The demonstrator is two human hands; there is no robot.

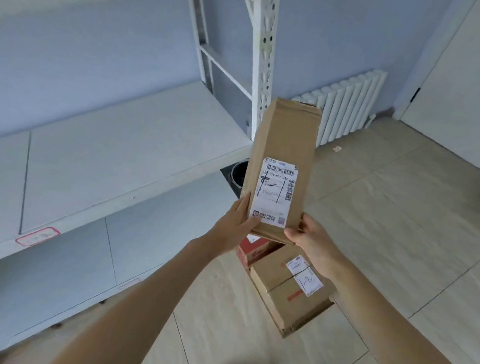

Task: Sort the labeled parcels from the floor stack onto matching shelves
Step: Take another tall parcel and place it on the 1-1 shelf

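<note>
Two hands hold one long, narrow box of plain brown cardboard up in front of the shelves. The box is slim and rectangular, with matte faces, sharp folded edges and a slightly crumpled far end. A white shipping label printed with barcodes and a small code square is stuck flat on its upper face, nearer the hands than the far end.

The left hand grasps the box's near left corner, with the thumb lying over the label's lower edge and the fingers hidden beneath. The right hand grips the near right corner, thumb on the bottom edge and fingers curled round the side. Both grips sit at the near end, so most of the box reaches up and away from them, tilted slightly left, clear of floor and shelf.

Below the hands, on the pale, smooth tiled floor, lies a squat brown carton sealed with clear tape. It bears a white label with handwritten digits. Touching its far side is a red box, mostly hidden by the held box.

To the left stands a white metal rack: flat, smooth shelf boards and a slotted upright post. A red-outlined tag is on the front lip of the middle board; its writing is too blurred to read. A white ribbed radiator stands against the bluish wall behind.
</note>
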